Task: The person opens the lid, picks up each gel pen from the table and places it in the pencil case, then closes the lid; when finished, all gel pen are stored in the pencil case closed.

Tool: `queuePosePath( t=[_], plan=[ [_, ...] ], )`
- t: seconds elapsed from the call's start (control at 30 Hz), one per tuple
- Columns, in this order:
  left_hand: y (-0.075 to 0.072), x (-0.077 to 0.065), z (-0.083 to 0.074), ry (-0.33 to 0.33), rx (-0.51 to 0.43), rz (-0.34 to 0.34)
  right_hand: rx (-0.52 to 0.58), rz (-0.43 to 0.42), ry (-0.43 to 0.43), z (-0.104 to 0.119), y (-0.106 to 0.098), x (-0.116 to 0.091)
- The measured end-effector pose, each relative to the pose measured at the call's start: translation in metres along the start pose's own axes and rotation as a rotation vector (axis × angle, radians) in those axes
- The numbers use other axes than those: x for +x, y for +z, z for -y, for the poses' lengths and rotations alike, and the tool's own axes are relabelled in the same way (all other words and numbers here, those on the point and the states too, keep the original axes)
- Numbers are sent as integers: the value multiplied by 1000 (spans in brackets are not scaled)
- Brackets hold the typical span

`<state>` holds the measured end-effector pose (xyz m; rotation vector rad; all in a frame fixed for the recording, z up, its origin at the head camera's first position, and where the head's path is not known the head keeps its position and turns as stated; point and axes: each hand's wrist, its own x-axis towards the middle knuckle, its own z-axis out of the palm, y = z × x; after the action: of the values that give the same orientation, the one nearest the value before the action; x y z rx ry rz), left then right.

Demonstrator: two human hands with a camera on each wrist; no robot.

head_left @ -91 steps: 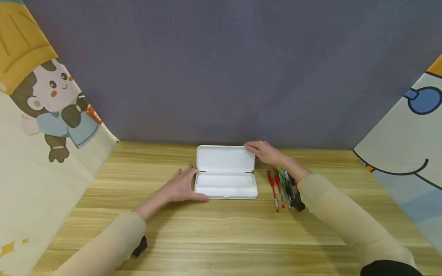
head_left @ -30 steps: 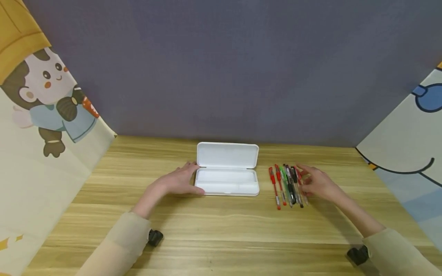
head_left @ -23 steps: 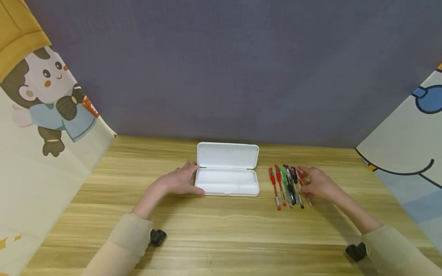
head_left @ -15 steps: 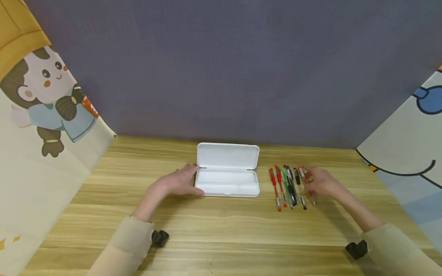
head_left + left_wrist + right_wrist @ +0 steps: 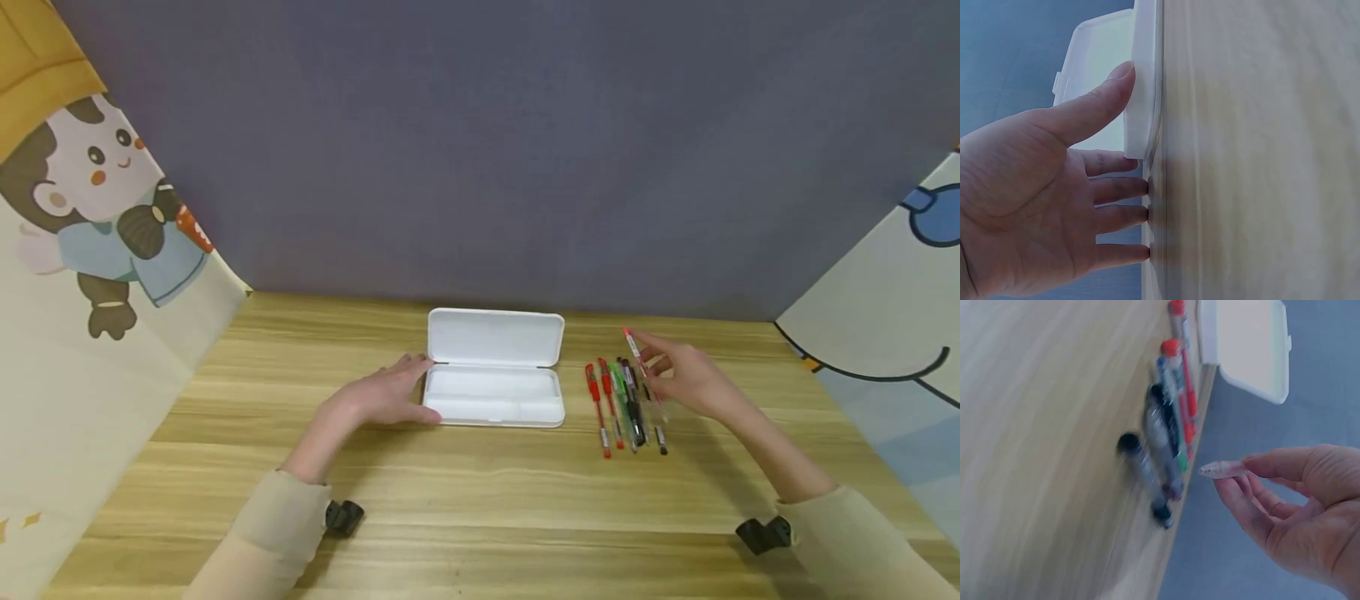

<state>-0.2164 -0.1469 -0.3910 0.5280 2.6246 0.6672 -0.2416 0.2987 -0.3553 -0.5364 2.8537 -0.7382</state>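
The step in hand looks like carrying one pen clear of its neighbours. The right hand [image 5: 693,379] pinches a slim pink-ended pen [image 5: 636,348] between thumb and fingers, above the table [image 5: 480,517] at the right side of the row; its coloured end points far and left, its clear tip near and right. To do this well, I would keep the pinch light but firm near the barrel's middle, and raise the pen enough that its tip passes over the black-capped pen [image 5: 660,440], the green pen [image 5: 621,396] and the two red pens [image 5: 592,383] without rolling them (round barrels likely roll at a nudge).

The left hand [image 5: 386,396] grips nothing tightly: its fingers lie nearly straight, with the thumb at the near left corner of the white case [image 5: 495,410]. That light contact should be enough to steady it. The case lies left of the pens, its lid [image 5: 495,337] folded back on the far side; any push there should be gentle.
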Motion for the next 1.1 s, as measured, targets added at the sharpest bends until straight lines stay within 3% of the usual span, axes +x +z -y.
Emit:
queuePosePath(
  t=[0.13, 0.67, 0.87, 1.1],
  plan=[
    [0, 1, 0, -5, 4, 4, -43, -34, -75, 16, 4, 6],
    [0, -1, -1, -12, -9, 20, -6, -70, -366, 70, 40, 47],
    [1, -2, -1, -26, -21, 30, -34, -53, -487, 92, 57, 68],
    [1, 3, -1, -32, -19, 29, -129, 9, -547, 107, 68, 83]
  ],
)
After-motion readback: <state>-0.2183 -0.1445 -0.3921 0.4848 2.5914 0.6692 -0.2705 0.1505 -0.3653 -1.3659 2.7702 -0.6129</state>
